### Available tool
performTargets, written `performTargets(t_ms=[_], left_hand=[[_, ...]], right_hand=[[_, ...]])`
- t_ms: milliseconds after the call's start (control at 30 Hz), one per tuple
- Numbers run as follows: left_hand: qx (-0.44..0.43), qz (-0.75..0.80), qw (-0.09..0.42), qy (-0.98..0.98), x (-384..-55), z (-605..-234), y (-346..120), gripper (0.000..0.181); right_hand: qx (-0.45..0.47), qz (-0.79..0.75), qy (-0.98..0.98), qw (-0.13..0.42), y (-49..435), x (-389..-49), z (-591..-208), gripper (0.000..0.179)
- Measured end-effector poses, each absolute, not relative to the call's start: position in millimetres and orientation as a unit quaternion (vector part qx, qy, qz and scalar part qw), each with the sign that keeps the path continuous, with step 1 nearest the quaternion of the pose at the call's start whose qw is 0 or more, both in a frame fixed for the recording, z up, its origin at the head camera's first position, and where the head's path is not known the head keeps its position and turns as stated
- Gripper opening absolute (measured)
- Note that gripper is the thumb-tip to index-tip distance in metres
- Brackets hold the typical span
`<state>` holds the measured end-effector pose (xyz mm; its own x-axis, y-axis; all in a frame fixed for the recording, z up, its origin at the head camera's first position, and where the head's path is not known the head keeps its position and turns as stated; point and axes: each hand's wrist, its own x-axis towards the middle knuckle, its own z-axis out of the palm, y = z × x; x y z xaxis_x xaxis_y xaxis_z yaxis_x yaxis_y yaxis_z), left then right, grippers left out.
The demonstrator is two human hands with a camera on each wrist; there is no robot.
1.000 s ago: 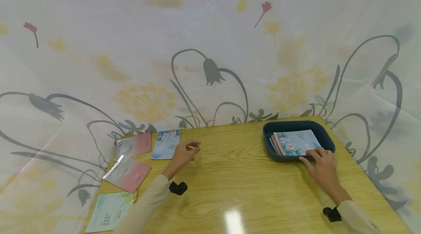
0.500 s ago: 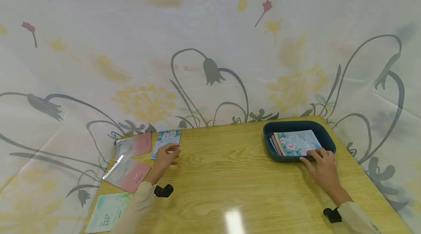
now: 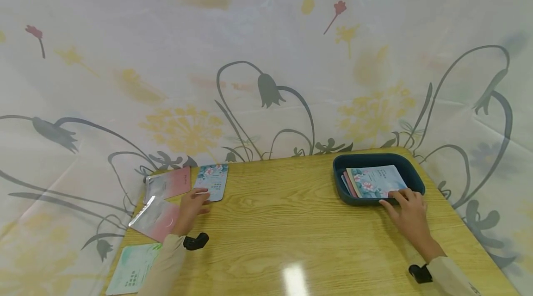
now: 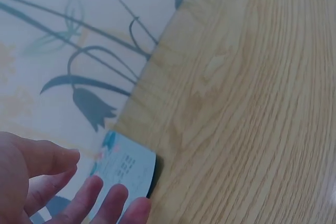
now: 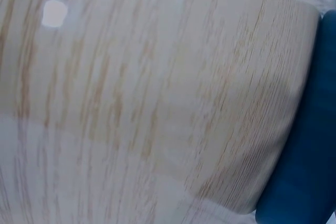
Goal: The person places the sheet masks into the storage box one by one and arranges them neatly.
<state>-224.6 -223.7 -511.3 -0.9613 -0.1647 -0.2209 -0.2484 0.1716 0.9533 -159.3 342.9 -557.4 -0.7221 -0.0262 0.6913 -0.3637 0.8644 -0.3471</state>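
Observation:
My left hand is over the near edge of a blue floral sachet at the far left of the table. In the left wrist view its fingers are loosely bent with a gap to the thumb, and the blue sachet lies behind them. Whether they touch it I cannot tell. At the right, my right hand grips the near rim of a dark blue tray, thumb outside and fingers over the edge. Several sachets are stacked in the tray, a floral one on top. The right wrist view shows the tray's wall, not the hand.
Two pink and silver sachets lie at the table's left edge, one partly behind the left hand. Nearer me is a pale green sachet, partly covered by the left sleeve. Wood-grain tabletop spans between the hands. A flower-printed curtain hangs behind.
My left hand has moved left and a little nearer, from the blue sachet's right side to its near edge, in front of a pink sachet. My right hand stays on the tray.

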Motion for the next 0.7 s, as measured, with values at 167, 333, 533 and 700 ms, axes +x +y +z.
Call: performTargets(t_ms=[167,333,533,700], left_hand=[[-0.176,0.625,0.029,0.760,-226,-512,-232,0.038],[-0.210,0.624,0.032,0.752,-226,-513,-237,0.040],[-0.224,0.639,0.027,0.735,-226,-518,-241,0.043],[-0.243,0.635,-0.009,0.733,-227,-520,-234,0.047]], right_hand=[[0.113,0.235,-0.896,0.360,343,-159,-558,0.032],[0.111,0.238,-0.895,0.360,343,-158,-558,0.034],[0.110,0.236,-0.896,0.361,343,-158,-557,0.030],[0.111,0.234,-0.896,0.361,343,-159,-558,0.028]])
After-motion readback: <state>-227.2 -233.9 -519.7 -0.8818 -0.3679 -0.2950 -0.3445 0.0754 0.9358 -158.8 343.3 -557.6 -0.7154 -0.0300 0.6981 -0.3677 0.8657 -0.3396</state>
